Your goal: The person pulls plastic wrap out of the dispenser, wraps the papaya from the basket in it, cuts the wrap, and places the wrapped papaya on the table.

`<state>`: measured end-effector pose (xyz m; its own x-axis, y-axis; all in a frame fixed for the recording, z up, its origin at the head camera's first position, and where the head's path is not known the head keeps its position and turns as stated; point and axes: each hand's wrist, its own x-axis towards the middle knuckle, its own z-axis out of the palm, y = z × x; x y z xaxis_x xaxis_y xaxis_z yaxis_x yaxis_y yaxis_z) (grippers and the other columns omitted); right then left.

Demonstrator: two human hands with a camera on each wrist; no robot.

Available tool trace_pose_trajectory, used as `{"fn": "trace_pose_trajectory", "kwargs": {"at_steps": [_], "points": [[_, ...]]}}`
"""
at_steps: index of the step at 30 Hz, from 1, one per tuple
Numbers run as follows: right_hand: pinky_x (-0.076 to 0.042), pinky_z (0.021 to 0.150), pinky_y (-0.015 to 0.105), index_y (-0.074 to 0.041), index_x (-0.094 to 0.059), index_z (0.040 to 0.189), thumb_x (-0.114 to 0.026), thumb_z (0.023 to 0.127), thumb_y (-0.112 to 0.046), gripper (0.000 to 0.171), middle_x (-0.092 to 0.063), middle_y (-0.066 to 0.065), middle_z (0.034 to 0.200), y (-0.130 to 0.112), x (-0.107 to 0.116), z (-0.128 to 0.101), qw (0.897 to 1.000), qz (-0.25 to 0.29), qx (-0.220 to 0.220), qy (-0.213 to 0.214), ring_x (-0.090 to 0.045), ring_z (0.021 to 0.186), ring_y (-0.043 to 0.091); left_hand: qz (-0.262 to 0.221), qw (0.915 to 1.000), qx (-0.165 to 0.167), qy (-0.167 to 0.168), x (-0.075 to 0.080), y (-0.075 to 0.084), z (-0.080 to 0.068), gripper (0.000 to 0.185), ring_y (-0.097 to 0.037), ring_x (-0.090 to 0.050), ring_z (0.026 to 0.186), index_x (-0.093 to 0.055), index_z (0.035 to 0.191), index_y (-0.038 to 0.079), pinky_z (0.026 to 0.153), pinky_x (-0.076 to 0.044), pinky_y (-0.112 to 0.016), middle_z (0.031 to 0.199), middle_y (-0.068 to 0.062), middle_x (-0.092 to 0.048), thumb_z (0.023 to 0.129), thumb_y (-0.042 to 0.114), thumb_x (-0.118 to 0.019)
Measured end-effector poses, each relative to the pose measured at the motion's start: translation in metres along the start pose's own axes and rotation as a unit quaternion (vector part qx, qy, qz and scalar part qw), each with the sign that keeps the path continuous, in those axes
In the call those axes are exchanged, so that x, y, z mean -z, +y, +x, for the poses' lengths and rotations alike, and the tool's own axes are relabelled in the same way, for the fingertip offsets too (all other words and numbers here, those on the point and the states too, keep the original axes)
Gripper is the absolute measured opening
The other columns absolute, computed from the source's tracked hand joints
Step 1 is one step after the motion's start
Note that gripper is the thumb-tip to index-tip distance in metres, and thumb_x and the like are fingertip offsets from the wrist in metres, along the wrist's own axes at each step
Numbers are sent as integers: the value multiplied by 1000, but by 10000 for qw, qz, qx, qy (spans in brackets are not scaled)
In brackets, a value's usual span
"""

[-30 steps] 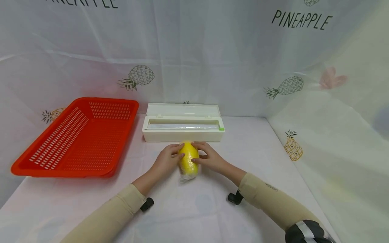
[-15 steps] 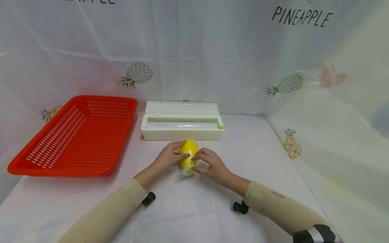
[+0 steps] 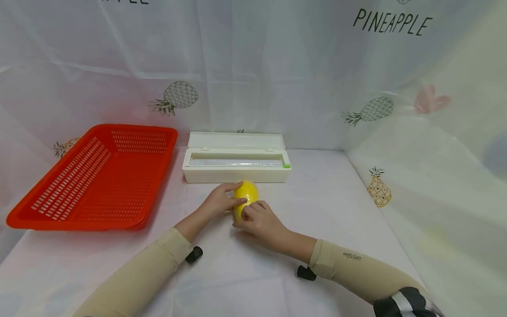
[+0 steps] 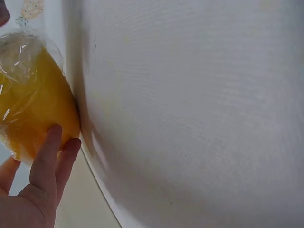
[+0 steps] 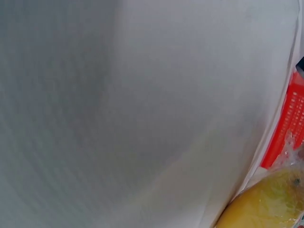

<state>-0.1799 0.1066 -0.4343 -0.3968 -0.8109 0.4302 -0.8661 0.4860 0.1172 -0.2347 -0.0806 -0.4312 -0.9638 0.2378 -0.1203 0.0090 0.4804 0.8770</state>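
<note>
A yellow mango wrapped in clear cling film stands out at the middle of the table. My left hand grips its left side, thumb and fingers on opposite parts of the fruit; the left wrist view shows those fingers against the wrapped skin. At the mango's near end, my right hand has its fingers curled and pinches at the loose film, though it covers that end in the head view. Crumpled cling film bunches at one end of the fruit. In the right wrist view a thin peak of film sticks up.
Behind the mango sits a white cling film dispenser, its lid raised and a film roll inside. A red plastic basket stands at the left. Pineapple-printed cloth hangs at the back and right; white cloth covers the table.
My right hand has left the mango's right side and shifted toward its near end, its fingers curling more and covering the film tail. The left hand keeps its grip.
</note>
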Motion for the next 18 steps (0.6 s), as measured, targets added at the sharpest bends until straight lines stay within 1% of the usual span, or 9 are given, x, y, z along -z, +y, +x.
{"fn": "trace_pose_trajectory", "kwargs": {"at_steps": [3, 6, 9, 12, 15, 18], "points": [[-39, 85, 33, -23, -78, 88, -85, 76, -27, 15, -50, -5, 85, 1, 1, -1, 9996, 254, -103, 6, -48, 89, 16, -151, 9998, 57, -78, 1, 1, 1, 63, -30, -50, 122, -51, 142, 16, 81, -55, -31, 147, -12, -44, 86, 24, -77], [-39, 87, 33, -21, -77, 84, -86, 75, -25, 13, -52, -6, 88, 3, 2, -4, 9974, 697, -165, 93, -49, 93, 16, -268, 9994, 192, -121, 1, 3, 2, 62, -26, -58, 106, -52, 142, 17, 76, -56, -29, 147, -11, -44, 86, 24, -77], [-38, 89, 34, -21, -75, 85, -84, 78, -22, 12, -54, -5, 93, 5, 5, -9, 9927, 1183, -174, 159, -48, 98, 16, -309, 9989, 327, -145, 3, 3, 2, 62, -22, -61, 97, -52, 142, 19, 75, -56, -29, 148, -11, -43, 86, 24, -77], [-38, 92, 36, -20, -71, 88, -81, 81, -18, 12, -55, -4, 101, 7, 9, -15, 9872, 1578, -150, 150, -48, 103, 17, -372, 9984, 393, -169, 4, 3, 3, 61, -21, -62, 93, -52, 142, 19, 75, -57, -30, 148, -12, -42, 86, 25, -77], [-38, 96, 37, -17, -66, 93, -74, 87, -15, 10, -55, -2, 109, 8, 14, -20, 9831, 1826, -144, 4, -48, 109, 18, -450, 9980, 401, -176, 4, 2, 3, 61, -21, -62, 91, -53, 142, 18, 75, -57, -30, 148, -13, -42, 86, 26, -76], [-36, 99, 38, -16, -61, 97, -65, 93, -13, 6, -55, 0, 117, 9, 17, -26, 9801, 1967, -224, -156, -46, 115, 19, -494, 9977, 429, -187, 4, 1, 4, 61, -20, -63, 90, -52, 142, 18, 75, -57, -30, 148, -13, -42, 86, 27, -77]]}}
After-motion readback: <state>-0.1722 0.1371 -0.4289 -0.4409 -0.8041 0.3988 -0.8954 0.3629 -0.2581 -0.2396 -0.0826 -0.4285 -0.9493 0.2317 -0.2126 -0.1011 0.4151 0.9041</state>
